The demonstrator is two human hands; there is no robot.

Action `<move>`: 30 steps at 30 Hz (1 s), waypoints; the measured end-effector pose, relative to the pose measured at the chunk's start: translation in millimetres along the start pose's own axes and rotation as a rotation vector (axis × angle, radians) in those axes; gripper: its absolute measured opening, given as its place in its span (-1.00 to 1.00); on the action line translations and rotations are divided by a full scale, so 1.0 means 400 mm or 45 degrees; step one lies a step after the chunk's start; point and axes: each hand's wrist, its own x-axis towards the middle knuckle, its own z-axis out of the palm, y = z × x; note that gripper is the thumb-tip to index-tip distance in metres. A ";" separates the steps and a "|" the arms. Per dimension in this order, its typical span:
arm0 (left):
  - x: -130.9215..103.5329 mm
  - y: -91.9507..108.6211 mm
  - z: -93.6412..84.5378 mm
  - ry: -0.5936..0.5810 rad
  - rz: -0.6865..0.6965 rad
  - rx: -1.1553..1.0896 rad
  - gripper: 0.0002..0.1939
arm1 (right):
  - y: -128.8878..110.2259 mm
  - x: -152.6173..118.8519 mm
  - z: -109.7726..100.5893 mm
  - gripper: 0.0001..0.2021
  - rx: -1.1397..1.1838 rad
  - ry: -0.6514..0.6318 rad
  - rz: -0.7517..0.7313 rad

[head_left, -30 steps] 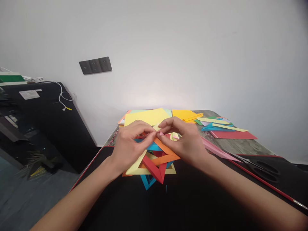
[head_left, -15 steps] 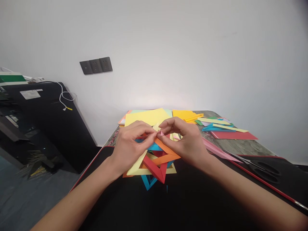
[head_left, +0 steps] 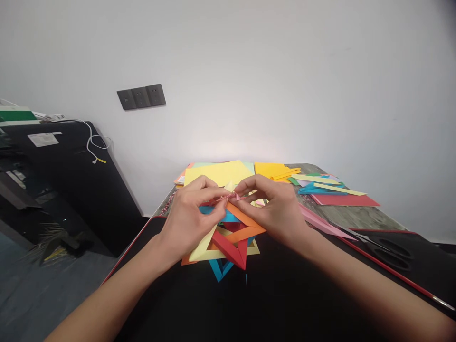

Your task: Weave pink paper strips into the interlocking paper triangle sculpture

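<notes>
Between my two hands a pink paper strip (head_left: 237, 195) is pinched at the top of a paper model. My left hand (head_left: 194, 213) grips it from the left with thumb and fingers closed. From the right, my right hand (head_left: 274, 204) pinches the same strip, its fingertips almost touching the left ones. Under them the origami model (head_left: 228, 249) shows interlocked triangular frames in red, orange, yellow and blue, standing on the black mat. My hands hide its upper part.
Scissors (head_left: 388, 251) with black handles lie at the right, beside pink paper strips (head_left: 324, 222) and a red rod (head_left: 402, 278). Folded strips on a red sheet (head_left: 347, 200) are behind. Yellow paper (head_left: 213, 173) lies at the back near the wall. A black mat (head_left: 199, 308) covers the front.
My left fingers have shifted slightly and the thumb has drawn down a little, showing more of the pink strip. The right hand and the model are nearly unmoved.
</notes>
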 end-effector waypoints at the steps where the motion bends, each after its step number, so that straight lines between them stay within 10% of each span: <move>1: -0.001 0.001 0.000 0.004 -0.013 -0.018 -0.80 | 0.000 -0.001 0.000 -0.88 0.002 0.002 0.008; 30: -0.003 -0.005 0.005 0.110 0.056 -0.001 -0.88 | -0.006 0.000 0.002 -0.89 -0.088 0.031 -0.063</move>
